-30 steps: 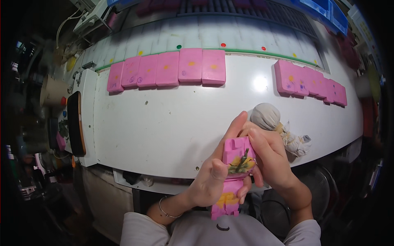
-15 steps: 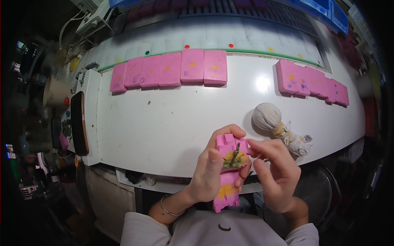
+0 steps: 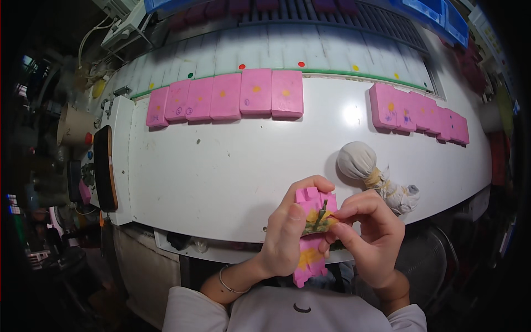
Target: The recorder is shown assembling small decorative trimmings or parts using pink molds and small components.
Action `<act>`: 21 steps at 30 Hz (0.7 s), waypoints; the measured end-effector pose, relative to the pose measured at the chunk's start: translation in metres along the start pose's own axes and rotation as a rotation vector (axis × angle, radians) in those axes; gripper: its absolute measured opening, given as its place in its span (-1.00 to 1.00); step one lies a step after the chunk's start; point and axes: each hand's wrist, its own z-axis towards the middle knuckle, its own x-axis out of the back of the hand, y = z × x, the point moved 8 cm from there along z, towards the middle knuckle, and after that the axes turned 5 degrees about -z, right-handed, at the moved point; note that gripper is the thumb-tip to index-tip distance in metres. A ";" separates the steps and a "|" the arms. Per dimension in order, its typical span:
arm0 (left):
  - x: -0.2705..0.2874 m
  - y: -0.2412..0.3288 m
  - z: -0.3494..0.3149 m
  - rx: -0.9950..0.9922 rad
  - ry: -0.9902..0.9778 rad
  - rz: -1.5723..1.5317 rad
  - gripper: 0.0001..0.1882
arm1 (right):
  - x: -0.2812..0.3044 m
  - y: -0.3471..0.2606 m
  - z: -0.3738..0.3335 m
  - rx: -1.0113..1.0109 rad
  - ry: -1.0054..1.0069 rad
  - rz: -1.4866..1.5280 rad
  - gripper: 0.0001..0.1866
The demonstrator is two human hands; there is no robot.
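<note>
My left hand [image 3: 285,238] is wrapped around a pink rubbery mould [image 3: 308,195], with the thumb along its near side. Yellow stains cover the mould's inner face. A dark green stalk-like piece [image 3: 323,209] stands up from the middle of that face. A second pink mould part [image 3: 311,272], also stained yellow, hangs below the first. My right hand [image 3: 371,238] reaches in from the right, thumb and forefinger pinched at the mould's edge close to the green piece. What lies between those fingertips is too small to name.
A tied pale cloth bundle [image 3: 357,160] lies beyond my right hand. Pink blocks stand in a row at the far left [image 3: 227,97] and another at the far right [image 3: 387,108] of the white table [image 3: 221,166]. A phone [image 3: 105,169] lies at the left edge.
My right thumb and forefinger have moved left and closed together at the mould's edge beside the green piece. The left hand keeps its hold. The whole view has shifted slightly.
</note>
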 end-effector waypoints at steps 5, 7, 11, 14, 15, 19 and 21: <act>0.003 0.002 0.003 0.003 0.025 0.014 -0.50 | -0.002 0.010 0.002 -0.134 -0.067 0.132 -0.82; 0.004 0.003 0.004 -0.006 0.030 0.048 -0.51 | -0.003 0.013 0.002 -0.158 -0.088 0.153 -0.82; 0.008 0.003 0.004 0.010 0.052 0.049 -0.52 | -0.009 0.019 0.003 -0.215 -0.139 0.217 -0.84; 0.008 0.002 0.003 0.035 0.052 0.018 -0.52 | -0.011 0.021 0.003 -0.288 -0.162 0.281 -0.84; 0.008 0.000 0.003 0.052 0.051 -0.015 -0.53 | -0.011 0.021 0.003 -0.289 -0.162 0.283 -0.84; 0.008 0.000 0.004 0.026 0.038 -0.050 -0.56 | -0.013 0.022 0.004 -0.323 -0.167 0.354 -0.86; 0.008 -0.005 0.003 0.068 0.038 -0.142 -0.57 | -0.013 0.024 0.003 -0.331 -0.162 0.371 -0.86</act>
